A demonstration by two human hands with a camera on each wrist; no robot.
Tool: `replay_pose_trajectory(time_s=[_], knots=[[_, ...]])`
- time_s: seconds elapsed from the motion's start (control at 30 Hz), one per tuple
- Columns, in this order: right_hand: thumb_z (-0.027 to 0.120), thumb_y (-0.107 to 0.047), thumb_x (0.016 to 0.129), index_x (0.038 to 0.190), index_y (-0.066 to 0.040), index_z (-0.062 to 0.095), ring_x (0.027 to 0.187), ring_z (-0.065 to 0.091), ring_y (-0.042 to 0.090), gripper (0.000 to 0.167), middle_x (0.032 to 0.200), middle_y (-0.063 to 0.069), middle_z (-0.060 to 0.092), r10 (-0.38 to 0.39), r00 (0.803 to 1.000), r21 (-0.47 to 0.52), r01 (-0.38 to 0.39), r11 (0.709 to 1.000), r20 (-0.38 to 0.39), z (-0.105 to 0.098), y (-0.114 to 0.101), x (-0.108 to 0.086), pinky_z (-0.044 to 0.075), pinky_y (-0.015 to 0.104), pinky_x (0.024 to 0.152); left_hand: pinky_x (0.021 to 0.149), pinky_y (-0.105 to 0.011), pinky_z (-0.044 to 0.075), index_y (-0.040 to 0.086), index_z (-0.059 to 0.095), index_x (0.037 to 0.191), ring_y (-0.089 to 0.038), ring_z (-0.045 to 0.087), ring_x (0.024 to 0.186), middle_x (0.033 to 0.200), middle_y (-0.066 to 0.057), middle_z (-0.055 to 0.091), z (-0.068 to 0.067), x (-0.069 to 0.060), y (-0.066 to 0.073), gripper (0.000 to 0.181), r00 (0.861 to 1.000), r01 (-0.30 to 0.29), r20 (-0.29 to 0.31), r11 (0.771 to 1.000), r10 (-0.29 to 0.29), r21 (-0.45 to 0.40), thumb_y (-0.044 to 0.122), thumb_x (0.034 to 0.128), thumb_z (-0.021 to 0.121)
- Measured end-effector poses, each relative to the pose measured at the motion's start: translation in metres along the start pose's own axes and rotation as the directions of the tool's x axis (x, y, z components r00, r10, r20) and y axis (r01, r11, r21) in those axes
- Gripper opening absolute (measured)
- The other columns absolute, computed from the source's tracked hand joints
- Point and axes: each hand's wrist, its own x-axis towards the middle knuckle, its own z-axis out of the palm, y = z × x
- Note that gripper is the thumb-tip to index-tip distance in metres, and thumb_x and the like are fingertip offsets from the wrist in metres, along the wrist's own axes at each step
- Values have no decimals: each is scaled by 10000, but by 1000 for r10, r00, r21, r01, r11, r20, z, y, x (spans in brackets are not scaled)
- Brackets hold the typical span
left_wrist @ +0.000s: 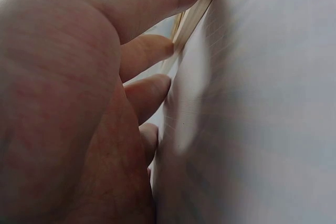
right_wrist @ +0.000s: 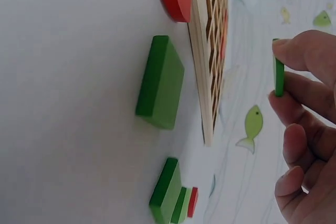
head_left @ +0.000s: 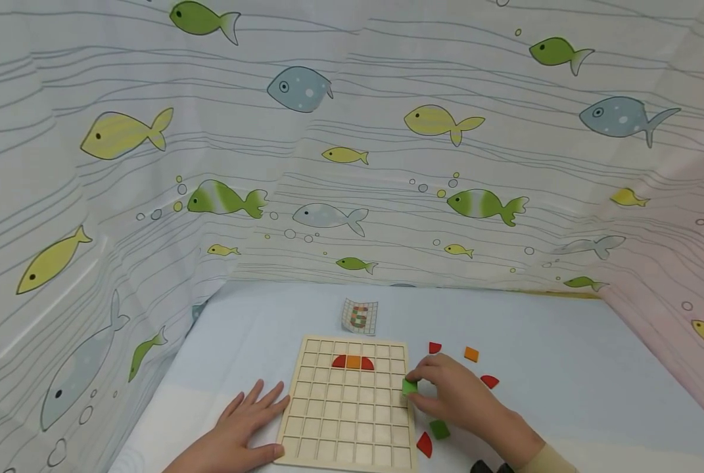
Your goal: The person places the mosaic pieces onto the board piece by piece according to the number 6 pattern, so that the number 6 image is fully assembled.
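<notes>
1. Thumb and fingertips of the right hand (head_left: 455,392) pinch a green tile (head_left: 409,387) by its edges; remaining fingers loosely curled, seen in right wrist view.
2. Green tile, head view: at the right rim of a wooden board (head_left: 330,410). Right wrist view shows it held clear of the table. Whether it overhangs the rim or sits just beside it, cannot tell.
3. Left hand (head_left: 242,424) flat, fingers straight and spread, gripping nothing. Fingertips by the board's left edge; thumb at the near left corner, touching the wood.
4. Board marked off in square cells. Second row from the far side: red quarter-circle, orange square (head_left: 353,362), red quarter-circle, side by side in neighbouring cells.
5. Loose, near side, right of board: red wedge (head_left: 424,445), with a second green tile (head_left: 440,429) just beside it. Right wrist view adds a third green tile (right_wrist: 167,190), lying flat, with more green and a sliver of red behind.
6. Loose, far side, right of board: another red wedge, an orange tile (head_left: 472,354), and one more red wedge near the right forearm. Beige sleeve (head_left: 547,461) on that arm.
7. Paper card (head_left: 359,317) beyond the board, gridded, coloured pattern printed on it.
8. Table (head_left: 564,368) pale blue; fish-print cloth (head_left: 387,85) rising behind and both sides.
</notes>
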Motion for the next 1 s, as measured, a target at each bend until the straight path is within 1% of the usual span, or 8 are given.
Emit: replay_pose_trajectory(time_s=[0.03, 0.1, 0.23, 0.43, 0.57, 0.63, 0.8, 1.0], knots=[[807, -329, 829, 1020, -228, 764, 911, 553, 64, 221, 958, -168, 584, -5, 1000, 0, 5, 1000, 3, 1, -1, 3, 515, 242, 755, 1006, -687, 13, 97, 455, 1491, -557, 76, 1411, 1558, -217, 317, 0, 0, 0, 682, 1000, -1, 1, 1000, 1, 7, 421, 930, 668], [806, -327, 833, 1020, -216, 766, 892, 565, 80, 221, 955, -162, 589, -21, 1000, 0, 21, 1000, 9, 2, -3, 9, 513, 251, 751, 987, -724, 31, 93, 461, 1487, -560, 85, 1407, 1551, -222, 327, 0, 1, -1, 682, 1000, -4, 0, 1000, 4, 15, 424, 928, 671], [804, -308, 837, 1018, -196, 769, 878, 569, 91, 216, 953, -146, 606, -59, 998, 2, 59, 998, 16, 6, -6, 21, 510, 263, 749, 982, -724, 30, 79, 458, 1485, -570, 84, 1403, 1552, -231, 318, 0, 1, -3, 682, 1000, -15, -2, 1000, 15, 11, 409, 929, 674], [795, -297, 843, 1008, -203, 765, 892, 555, 82, 193, 944, -148, 616, -86, 996, 3, 86, 996, 33, 11, -12, 37, 509, 250, 742, 979, -724, 33, 77, 460, 1484, -575, 84, 1399, 1549, -237, 318, 1, 0, -3, 679, 1000, -25, -6, 1000, 25, 7, 408, 930, 673], [796, -306, 844, 1014, -199, 766, 915, 569, 92, 204, 951, -134, 621, -106, 994, 9, 106, 994, 38, 14, -17, 46, 518, 269, 767, 973, -734, 36, 72, 457, 1484, -581, 87, 1394, 1546, -245, 317, 1, 1, -3, 679, 1000, -30, -4, 1000, 30, 6, 403, 931, 672], [796, -310, 845, 1020, -194, 768, 914, 574, 98, 211, 952, -124, 623, -108, 993, 18, 107, 994, 42, 15, -19, 51, 518, 274, 774, 972, -735, 38, 69, 454, 1485, -583, 89, 1393, 1547, -247, 314, 0, 1, -3, 681, 1000, -31, -3, 999, 31, 10, 398, 931, 674], [785, -320, 855, 1032, -192, 772, 878, 556, 70, 219, 954, -118, 624, -110, 992, 4, 110, 994, 63, 21, -26, 64, 504, 256, 762, 972, -742, 34, 60, 451, 1484, -582, 84, 1395, 1547, -251, 311, 0, 2, -3, 677, 1000, -30, 1, 1000, 30, 5, 385, 933, 672], [783, -323, 862, 1020, -169, 775, 857, 544, 64, 221, 923, -111, 633, -136, 987, -14, 138, 990, 91, 28, -36, 78, 496, 247, 754, 969, -750, 37, 46, 455, 1478, -585, 89, 1392, 1541, -259, 316, 0, 2, -2, 676, 1000, -28, 1, 1000, 28, 6, 389, 934, 666]])
